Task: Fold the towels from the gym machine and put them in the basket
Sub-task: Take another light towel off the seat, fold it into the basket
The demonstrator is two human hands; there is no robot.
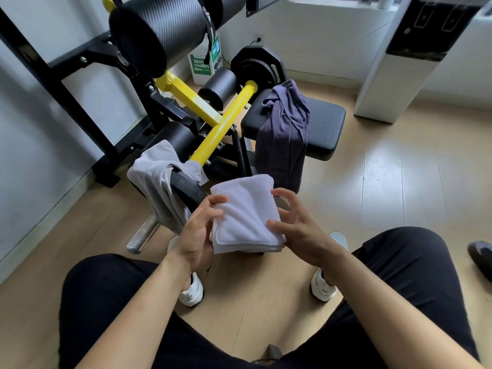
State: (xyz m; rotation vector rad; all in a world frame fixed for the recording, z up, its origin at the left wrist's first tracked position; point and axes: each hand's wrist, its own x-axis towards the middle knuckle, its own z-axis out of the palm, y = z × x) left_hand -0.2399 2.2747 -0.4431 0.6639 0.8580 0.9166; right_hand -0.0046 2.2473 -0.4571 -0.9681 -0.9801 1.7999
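Observation:
A folded white towel (246,214) is held in the air in front of me, above the floor between my knees. My left hand (198,230) grips its left edge, thumb on top. My right hand (295,222) touches the towel's right side with the fingers spread and curled. A light grey towel (157,179) hangs over a black pad at the lower left of the gym machine (213,113). A dark purple-grey towel (283,134) is draped over the machine's black seat (324,123). No basket is in view.
The black and yellow machine fills the upper left, with big foam rollers (159,30) overhead and a steel foot bar (141,235) near my left shoe. A white tall unit (399,62) stands at the right. A dark shoe (482,257) lies at the far right edge.

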